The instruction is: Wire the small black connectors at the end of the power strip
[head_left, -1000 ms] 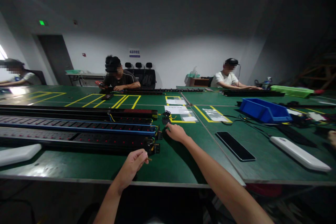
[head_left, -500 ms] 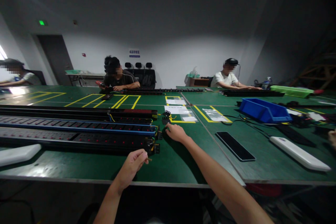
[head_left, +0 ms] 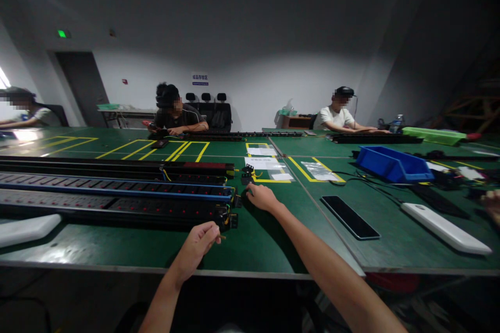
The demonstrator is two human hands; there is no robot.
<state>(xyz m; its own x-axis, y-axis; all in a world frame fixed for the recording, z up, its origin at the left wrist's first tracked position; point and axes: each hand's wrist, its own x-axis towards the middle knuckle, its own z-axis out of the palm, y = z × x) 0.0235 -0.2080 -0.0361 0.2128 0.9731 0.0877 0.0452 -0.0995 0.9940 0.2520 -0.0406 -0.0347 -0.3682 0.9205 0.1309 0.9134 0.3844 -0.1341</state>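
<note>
My left hand [head_left: 199,245] is closed in a pinch at the near end of the black strips. From its fingertips juts a small thin brass-coloured piece [head_left: 222,237]. Low over the green tabletop, just right of the strip ends, my right hand [head_left: 262,197] has its fingers curled together; what they hold, if anything, is hidden. A black end bracket [head_left: 247,179] lies right beyond its fingertips. To the left run long black power strips [head_left: 167,210] with red dots, a blue bar [head_left: 156,194] along one, and yellow wires at their ends.
A smartphone [head_left: 350,217] and a white power bank-like block [head_left: 445,228] lie to the right. Behind them stands a blue bin [head_left: 394,164] among cables. Another white object [head_left: 29,230] sits at left. Co-workers sit across the table; another person's hand [head_left: 491,202] shows at the right edge.
My two hands stay in place. At the right edge, the other person's hand has shifted slightly. The co-workers across the table move only a little.
</note>
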